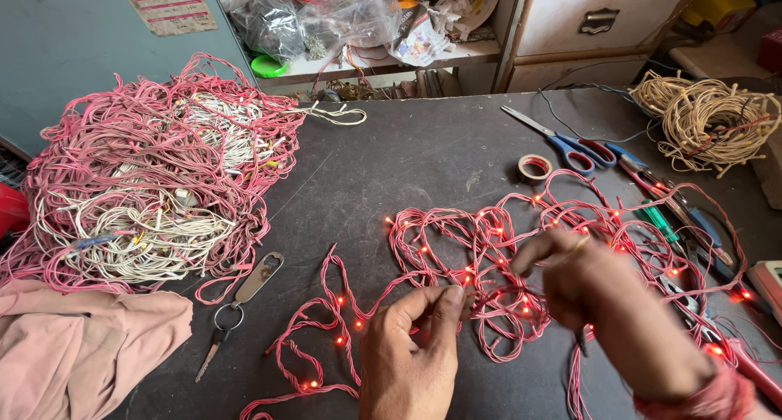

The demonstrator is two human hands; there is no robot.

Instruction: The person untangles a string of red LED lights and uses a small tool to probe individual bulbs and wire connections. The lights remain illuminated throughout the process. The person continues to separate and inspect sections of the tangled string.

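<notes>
**Lit string pinched on a dark bench**

A thin, twisted pink wire string (489,265), studded with small red glowing bulbs, is spread in loose loops across the matte dark table (391,167). One strand is pinched between thumb and forefinger of the left hand (411,347). The right hand (586,281) is blurred; its fingers appear curled loosely over the loops, but whether wire is gripped cannot be told. One large tangled heap (147,175) of pink and white wire is piled at the left, one straw-coloured coil (709,118) at the far right. One pair of blue-handled scissors (562,143) and one small tape roll (534,168) lie beyond the string.
</notes>
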